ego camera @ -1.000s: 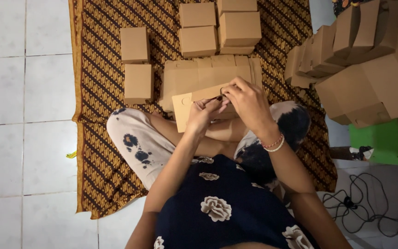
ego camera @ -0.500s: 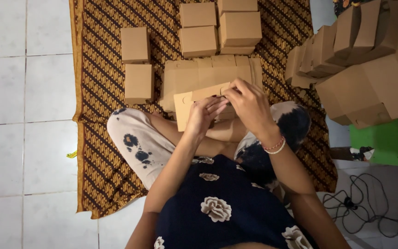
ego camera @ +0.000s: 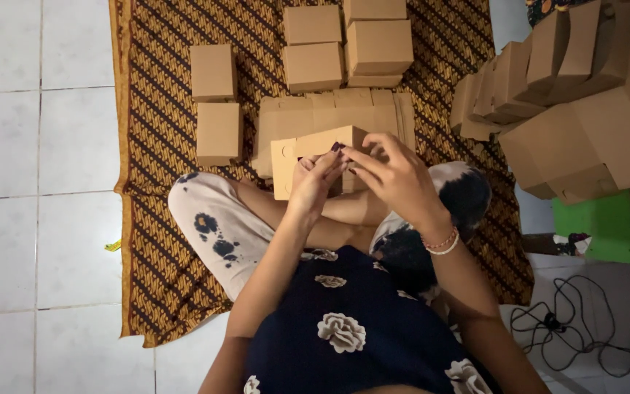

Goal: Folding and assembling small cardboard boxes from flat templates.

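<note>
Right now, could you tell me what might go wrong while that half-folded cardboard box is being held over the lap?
1. Both the left hand and right hand pinch the cardboard box by its edges, so a flap could crease or tear.
2. It is held over the stack of flat cardboard; a slip could knock that stack askew.
3. The pile of boxes on the right looks loosely stacked and could tumble onto the patterned mat.

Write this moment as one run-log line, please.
left hand: holds box blank | right hand: on box blank | surroundings: flat stack, patterned mat
</note>
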